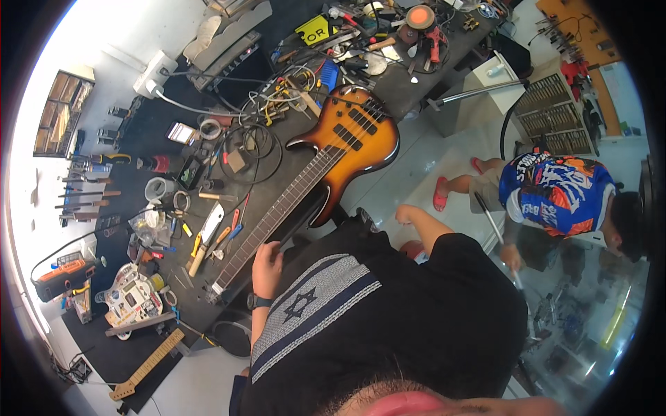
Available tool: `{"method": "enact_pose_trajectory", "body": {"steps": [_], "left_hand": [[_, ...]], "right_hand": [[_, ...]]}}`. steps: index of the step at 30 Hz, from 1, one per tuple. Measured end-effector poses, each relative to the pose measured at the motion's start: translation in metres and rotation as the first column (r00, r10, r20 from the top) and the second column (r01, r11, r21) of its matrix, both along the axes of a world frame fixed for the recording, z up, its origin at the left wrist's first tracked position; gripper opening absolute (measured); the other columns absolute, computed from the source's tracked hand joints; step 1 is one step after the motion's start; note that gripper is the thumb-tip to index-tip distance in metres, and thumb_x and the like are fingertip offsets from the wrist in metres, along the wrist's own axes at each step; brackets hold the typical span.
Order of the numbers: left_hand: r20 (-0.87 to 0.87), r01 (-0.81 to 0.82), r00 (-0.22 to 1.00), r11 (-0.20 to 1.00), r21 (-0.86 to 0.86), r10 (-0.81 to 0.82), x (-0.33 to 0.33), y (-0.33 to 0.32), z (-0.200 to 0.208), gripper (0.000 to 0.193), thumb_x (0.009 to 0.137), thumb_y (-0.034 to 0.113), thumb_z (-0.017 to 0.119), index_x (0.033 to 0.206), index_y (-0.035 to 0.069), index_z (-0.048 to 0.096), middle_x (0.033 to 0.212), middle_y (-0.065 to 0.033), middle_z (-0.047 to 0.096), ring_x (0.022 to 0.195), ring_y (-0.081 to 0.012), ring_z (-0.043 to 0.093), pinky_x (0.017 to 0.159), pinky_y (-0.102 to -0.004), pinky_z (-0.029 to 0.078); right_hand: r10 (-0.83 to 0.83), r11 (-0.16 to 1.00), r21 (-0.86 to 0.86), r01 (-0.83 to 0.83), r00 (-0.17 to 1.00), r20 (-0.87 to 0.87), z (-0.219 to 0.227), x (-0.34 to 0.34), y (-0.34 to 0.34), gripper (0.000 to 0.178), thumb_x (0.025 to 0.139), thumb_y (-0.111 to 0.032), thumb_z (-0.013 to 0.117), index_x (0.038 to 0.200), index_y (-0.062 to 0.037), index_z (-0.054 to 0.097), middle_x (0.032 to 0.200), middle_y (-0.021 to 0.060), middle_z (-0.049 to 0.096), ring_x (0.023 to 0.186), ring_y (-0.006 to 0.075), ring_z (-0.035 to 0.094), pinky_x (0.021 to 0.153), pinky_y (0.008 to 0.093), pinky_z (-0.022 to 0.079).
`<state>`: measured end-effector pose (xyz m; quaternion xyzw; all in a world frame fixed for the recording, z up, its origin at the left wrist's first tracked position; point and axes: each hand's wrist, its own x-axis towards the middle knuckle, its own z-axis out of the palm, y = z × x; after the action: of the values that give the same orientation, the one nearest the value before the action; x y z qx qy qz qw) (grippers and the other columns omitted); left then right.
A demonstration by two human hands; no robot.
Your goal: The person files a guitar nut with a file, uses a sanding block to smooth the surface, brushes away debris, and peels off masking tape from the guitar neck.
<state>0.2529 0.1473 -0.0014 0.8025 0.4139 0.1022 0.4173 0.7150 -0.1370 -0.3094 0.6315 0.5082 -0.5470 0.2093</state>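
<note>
A sunburst bass guitar (pixel 354 135) lies face up, its body at the bench's right edge and its long neck (pixel 277 210) running toward the lower left. Two dark pickups and several knobs are on the body. My left hand (pixel 267 263), with a dark watch on its wrist, is beside the lower part of the neck. Its fingers are loosely bent and apart, and nothing shows in them. My right hand (pixel 404 214) is off the bench over the floor, below the bass body. The fingers look curled in, with no object visible in them.
The dark bench (pixel 288 142) carries coiled cables, pliers, a blue brush (pixel 329 73) and a red power tool (pixel 436 43). A sticker-covered guitar body (pixel 134 298) and loose neck (pixel 149 364) lie lower left. At right a person (pixel 555 193) grips a long pole (pixel 494 223).
</note>
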Motion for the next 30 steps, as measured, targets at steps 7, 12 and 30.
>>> {"method": "enact_pose_trajectory", "body": {"steps": [7,12,30], "left_hand": [[0.003,-0.069,0.998,0.990,0.120,0.069,0.004,-0.004,0.009,0.034,0.087,-0.007,0.070,0.119,0.003,0.068,0.098,-0.0139,0.065,0.088,-0.0303,0.070,0.080,-0.0391,0.056],[-0.006,-0.210,0.978,0.978,0.007,0.210,-0.002,-0.003,0.030,0.019,0.095,0.004,0.070,0.113,0.003,0.071,0.093,-0.0152,0.071,0.086,-0.0349,0.071,0.079,-0.0415,0.056],[-0.365,-0.487,0.818,0.873,-0.030,0.445,-0.094,-0.119,-0.052,0.024,0.101,0.015,0.063,0.123,0.007,0.067,0.113,-0.0179,0.073,0.111,-0.0387,0.070,0.094,-0.0472,0.055]], "right_hand": [[-0.862,0.477,0.060,0.877,0.480,-0.160,0.049,-0.016,0.032,0.017,0.081,-0.009,0.073,0.096,-0.0014,0.078,0.085,0.0128,0.074,0.063,0.0258,0.071,0.055,0.0442,0.057],[-0.620,0.783,-0.136,0.607,0.779,-0.090,0.070,-0.008,0.046,0.032,0.085,-0.006,0.068,0.116,0.0011,0.074,0.086,0.0118,0.073,0.066,0.0230,0.070,0.060,0.0411,0.059],[-0.363,0.918,-0.242,0.314,0.912,-0.191,0.062,0.000,0.158,0.031,0.096,-0.014,0.067,0.125,-0.0039,0.069,0.108,0.0112,0.074,0.086,0.0268,0.070,0.081,0.0442,0.058]]}}
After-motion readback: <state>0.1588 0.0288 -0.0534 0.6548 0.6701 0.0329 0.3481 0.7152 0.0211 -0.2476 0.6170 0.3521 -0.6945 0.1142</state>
